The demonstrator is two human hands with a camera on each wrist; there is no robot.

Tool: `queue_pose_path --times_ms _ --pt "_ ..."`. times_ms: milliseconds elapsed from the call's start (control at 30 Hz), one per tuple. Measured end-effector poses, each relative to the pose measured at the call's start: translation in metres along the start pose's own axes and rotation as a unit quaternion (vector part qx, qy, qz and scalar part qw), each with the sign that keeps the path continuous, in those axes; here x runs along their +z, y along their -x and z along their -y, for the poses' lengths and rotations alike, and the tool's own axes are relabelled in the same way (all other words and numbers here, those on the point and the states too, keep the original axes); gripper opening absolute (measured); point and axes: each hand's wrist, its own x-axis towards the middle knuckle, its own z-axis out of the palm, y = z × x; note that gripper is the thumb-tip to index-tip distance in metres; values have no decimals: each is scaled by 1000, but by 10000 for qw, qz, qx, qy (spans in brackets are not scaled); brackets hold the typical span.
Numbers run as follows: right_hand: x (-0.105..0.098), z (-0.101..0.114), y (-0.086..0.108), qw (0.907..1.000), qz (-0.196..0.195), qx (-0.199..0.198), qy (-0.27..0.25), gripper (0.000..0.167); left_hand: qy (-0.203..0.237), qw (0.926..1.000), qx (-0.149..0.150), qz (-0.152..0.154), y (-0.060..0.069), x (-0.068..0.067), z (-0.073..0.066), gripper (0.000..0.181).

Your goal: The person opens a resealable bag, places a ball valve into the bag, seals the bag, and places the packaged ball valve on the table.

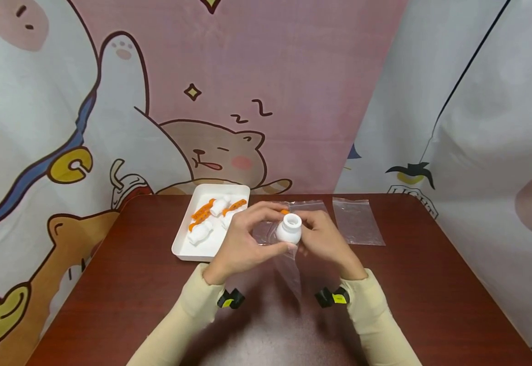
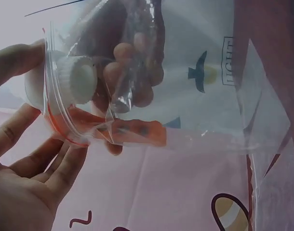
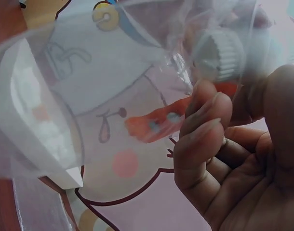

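A white round bottle [image 1: 288, 230] is between the hands, its ribbed cap [image 2: 79, 79] within the mouth of a clear zip bag [image 2: 205, 115]. My left hand [image 1: 247, 236] holds the bottle and bag edge, thumb on one side and fingers on the other. My right hand [image 1: 322, 236] pinches the bag's other side beside the bottle, its fingers curled, as the right wrist view shows. An orange piece with holes [image 2: 137, 132] lies against the bottle at the bag's mouth, extending into the bag.
A white tray [image 1: 181, 249] at the back left holds several white bottles [image 1: 200, 232] and orange pieces [image 1: 201, 212]. Another clear zip bag [image 1: 358, 221] lies flat at the back right of the brown table [image 1: 407, 284]. A printed cloth [image 1: 311, 91] hangs behind.
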Motion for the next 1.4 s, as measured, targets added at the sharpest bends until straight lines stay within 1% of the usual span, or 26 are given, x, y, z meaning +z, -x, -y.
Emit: queue_pose_path --times_ms 100,200,333,500,633,833,1000,1100,1200,1300,1400 --pt "-1 1 0 10000 1 -25 -18 24 -119 9999 -44 60 1 -1 1 38" --pt "-2 3 0 10000 -35 37 -26 24 -162 9996 -170 163 2 -2 2 39" --pt "-3 3 0 10000 -56 80 3 23 -107 9987 -407 305 4 -3 2 39" --pt "-5 3 1 9998 -103 -44 186 22 -43 9972 -606 436 4 -2 3 40" --pt "-6 3 0 9988 -183 -176 422 24 -76 9962 -688 530 4 -2 4 43" --pt "-6 2 0 9947 -283 -332 931 28 -201 9946 -740 700 5 -4 5 46" --pt "-5 3 0 9926 -365 -335 1106 27 -129 9936 -777 812 6 -6 6 44" --pt "-4 3 0 9916 -461 -367 1153 25 -103 9929 -829 842 7 -6 6 43" --pt "-3 2 0 9916 -499 -409 1119 24 -199 9920 -939 815 8 -4 7 43" --pt "-3 3 0 9916 -485 -442 1116 23 -255 9906 -1099 770 8 -2 8 44" --pt "-4 4 1 9912 -464 -505 1129 22 -237 9876 -1317 817 9 -1 9 43"
